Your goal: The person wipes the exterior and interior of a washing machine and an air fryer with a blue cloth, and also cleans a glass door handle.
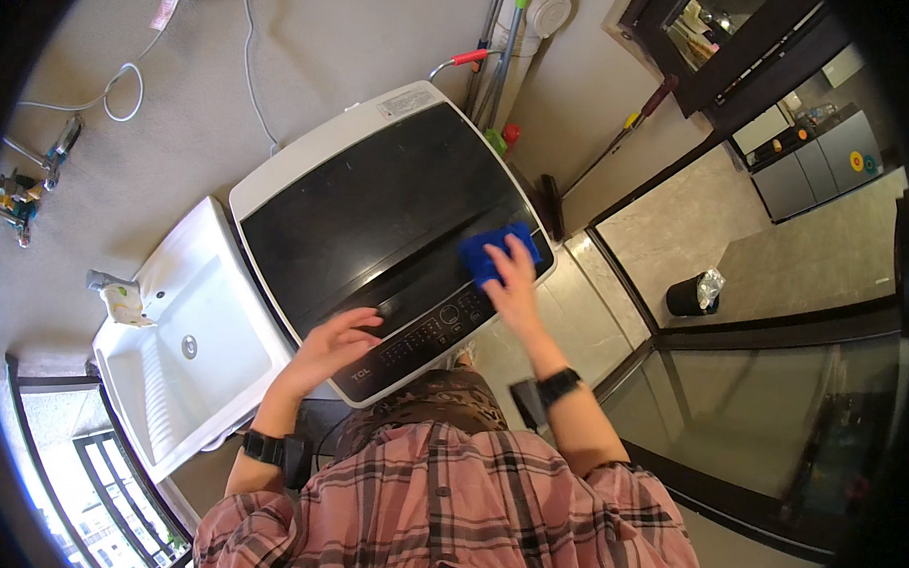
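Note:
A top-loading TCL washing machine [377, 204] with a dark lid and a pale frame stands before me, its lid closed. My right hand [513, 282] is on a blue cloth [498, 252], fingers spread over it, near the right end of the lid's front edge. The cloth looks slightly blurred. Over the left part of the machine's front, by the control panel [426, 334], is my left hand [340, 344], fingers apart and holding nothing. Whether its fingertips touch the machine I cannot tell.
Left of the machine is a white sink [201, 330] with a cloth [125, 299] hanging at its back corner. Long-handled tools [508, 57] lean behind the machine's right corner. A framed glass door [752, 409] and a black bin [688, 294] are to the right.

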A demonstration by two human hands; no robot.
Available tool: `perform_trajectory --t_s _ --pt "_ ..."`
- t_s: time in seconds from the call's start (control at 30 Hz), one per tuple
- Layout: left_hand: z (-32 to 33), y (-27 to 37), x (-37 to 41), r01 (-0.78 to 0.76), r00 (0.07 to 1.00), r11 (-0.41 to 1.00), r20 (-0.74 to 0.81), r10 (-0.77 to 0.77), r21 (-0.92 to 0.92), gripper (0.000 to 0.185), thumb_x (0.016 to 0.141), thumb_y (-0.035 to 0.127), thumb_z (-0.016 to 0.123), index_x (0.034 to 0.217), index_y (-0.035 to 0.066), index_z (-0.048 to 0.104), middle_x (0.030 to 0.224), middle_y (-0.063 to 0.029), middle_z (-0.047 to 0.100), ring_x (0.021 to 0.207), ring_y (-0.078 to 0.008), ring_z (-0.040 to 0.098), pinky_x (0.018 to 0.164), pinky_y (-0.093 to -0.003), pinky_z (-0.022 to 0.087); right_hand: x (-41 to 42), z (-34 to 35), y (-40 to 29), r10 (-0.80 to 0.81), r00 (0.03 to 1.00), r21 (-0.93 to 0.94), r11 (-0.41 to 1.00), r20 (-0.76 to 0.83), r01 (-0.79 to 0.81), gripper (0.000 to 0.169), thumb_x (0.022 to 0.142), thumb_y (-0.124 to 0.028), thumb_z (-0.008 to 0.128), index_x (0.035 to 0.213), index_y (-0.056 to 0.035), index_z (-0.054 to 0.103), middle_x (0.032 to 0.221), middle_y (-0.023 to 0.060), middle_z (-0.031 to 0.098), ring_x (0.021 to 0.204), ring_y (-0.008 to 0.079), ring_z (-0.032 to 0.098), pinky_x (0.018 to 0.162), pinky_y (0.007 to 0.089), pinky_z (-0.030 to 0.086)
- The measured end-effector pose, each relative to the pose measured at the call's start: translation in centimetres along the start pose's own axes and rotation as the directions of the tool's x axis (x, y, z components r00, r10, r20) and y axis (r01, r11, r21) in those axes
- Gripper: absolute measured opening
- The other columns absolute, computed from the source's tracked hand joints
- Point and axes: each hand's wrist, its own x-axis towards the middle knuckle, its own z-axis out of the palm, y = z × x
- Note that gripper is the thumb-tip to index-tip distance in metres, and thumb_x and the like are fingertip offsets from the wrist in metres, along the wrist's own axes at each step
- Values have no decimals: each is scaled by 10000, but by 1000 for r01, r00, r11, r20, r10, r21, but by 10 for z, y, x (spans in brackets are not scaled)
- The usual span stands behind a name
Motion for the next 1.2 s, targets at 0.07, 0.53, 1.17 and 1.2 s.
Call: perform_trajectory --t_s 0.07,0.53,1.17,1.2 --pt "-6 3 -17 31 995 999 -92 -33 -15 480 893 132 586 1341 48 437 1259 -99 542 1066 -191 581 928 -311 446 -1 31 -19 7 1000 -134 991 11 -5 577 679 -74 682 1234 -108 525 1336 178 421 1234 394 377 1037 453 343" --pt "-29 -23 -44 48 915 999 -400 -45 -4 364 911 141 570 1254 27 522 1130 -87 620 957 -175 627 871 -293 460 41 -7 23 -111 992 -254 963 -60 92 427 661 33 611 1067 -99 611 1160 112 540 1055 341 499 890 421 447" --pt "-30 -34 -21 84 938 996 -338 -76 10 323 927 140 562 1220 5 537 1092 -101 632 938 -169 623 845 -278 484 -38 1 7 -333 933 -44 939 139 342 381 620 -29 631 963 -190 674 1090 68 563 923 283 544 788 386 454" --pt "-29 -33 -23 85 936 996 -344 -71 27 320 928 143 561 1216 4 540 1088 -101 634 928 -168 626 840 -280 485 -33 -13 28 -197 978 -126 971 73 205 432 603 -4 651 1004 -163 672 1109 81 548 955 296 521 810 392 449"
